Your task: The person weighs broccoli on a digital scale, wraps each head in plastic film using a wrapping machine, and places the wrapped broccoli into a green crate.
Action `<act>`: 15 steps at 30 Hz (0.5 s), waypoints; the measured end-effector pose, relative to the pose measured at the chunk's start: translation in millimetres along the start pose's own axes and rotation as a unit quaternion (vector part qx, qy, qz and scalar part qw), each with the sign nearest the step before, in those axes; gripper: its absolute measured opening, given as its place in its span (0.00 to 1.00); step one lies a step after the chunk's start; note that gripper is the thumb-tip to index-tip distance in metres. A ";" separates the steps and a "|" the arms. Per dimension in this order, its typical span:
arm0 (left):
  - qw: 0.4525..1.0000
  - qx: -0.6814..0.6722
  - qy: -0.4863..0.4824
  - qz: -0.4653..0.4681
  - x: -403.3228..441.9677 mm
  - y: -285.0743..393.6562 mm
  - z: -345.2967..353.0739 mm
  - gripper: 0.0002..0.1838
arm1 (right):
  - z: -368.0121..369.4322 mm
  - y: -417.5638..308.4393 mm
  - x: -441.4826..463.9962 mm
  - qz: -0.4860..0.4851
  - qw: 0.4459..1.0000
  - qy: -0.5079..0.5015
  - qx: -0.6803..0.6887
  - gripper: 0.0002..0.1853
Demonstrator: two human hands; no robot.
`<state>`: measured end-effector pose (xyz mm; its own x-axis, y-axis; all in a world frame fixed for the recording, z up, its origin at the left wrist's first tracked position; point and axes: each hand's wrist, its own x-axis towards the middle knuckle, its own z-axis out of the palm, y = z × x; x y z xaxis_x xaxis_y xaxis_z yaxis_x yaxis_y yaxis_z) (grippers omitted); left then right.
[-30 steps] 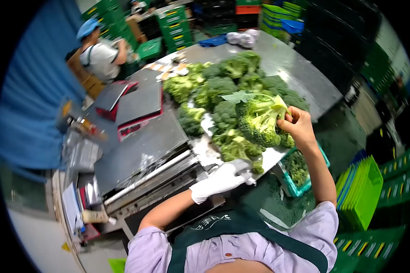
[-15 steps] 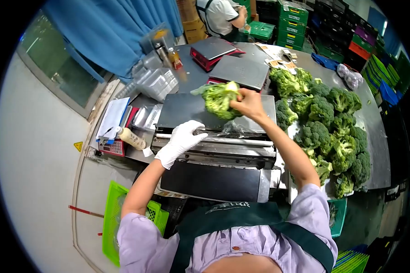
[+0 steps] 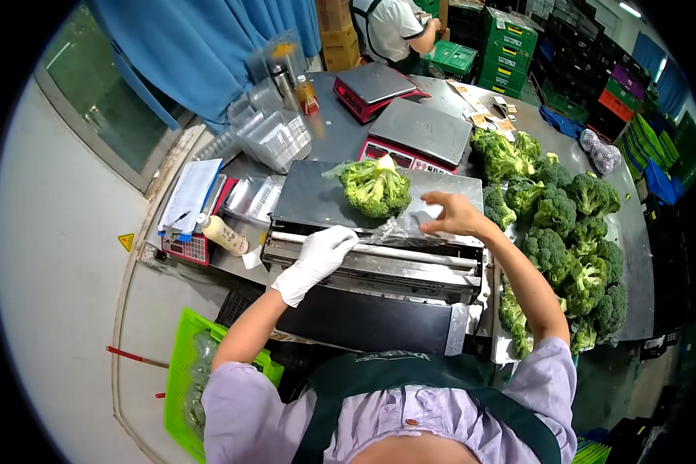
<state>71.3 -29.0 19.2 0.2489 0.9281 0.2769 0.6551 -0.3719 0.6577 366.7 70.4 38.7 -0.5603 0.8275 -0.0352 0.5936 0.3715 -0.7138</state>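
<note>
A head of broccoli (image 3: 375, 189) lies stem up on the dark flat top (image 3: 298, 189) of a film-wrapping machine. Crumpled clear film (image 3: 398, 230) lies in front of it, beside the pale roller (image 3: 433, 256). My left hand (image 3: 319, 261), in a white glove, rests at the roller with its fingertips pressed together; whatever they hold is too small to make out. To the right of the broccoli, my bare right hand (image 3: 458, 214) is over the machine top, thumb and fingers apart, touching no broccoli.
Several broccoli heads (image 3: 553, 209) are piled at the right. Behind the machine stand two red scales (image 3: 417, 131). Clear trays (image 3: 274, 139), a bottle (image 3: 223, 235) and a clipboard (image 3: 192, 193) are at the left. A green basket (image 3: 179, 371) sits below. A co-worker (image 3: 390, 31) stands across the table.
My right hand has let go of the broccoli, which now lies on the machine top, and has moved right and down. My left fingers have closed together at the roller.
</note>
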 end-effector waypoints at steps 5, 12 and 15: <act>0.997 -0.012 0.044 0.058 -6.8 0.2 -14.4 0.04 | 44.0 9.6 -12.9 -0.076 0.992 -0.019 -0.096 0.25; 0.999 0.019 0.022 0.023 -40.6 0.8 -25.6 0.04 | 49.6 -17.7 -66.8 -0.071 0.982 0.128 -0.118 0.03; 0.961 -0.182 -0.076 -0.194 -58.2 28.3 -49.8 0.06 | 42.5 -32.6 -124.4 -0.076 0.995 0.059 -0.042 0.06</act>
<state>39.9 -94.4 56.6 0.1552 0.9798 -0.1262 0.4337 0.0472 0.8998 392.6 -62.6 36.6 -0.5784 0.8011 0.1541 0.5562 0.5254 -0.6439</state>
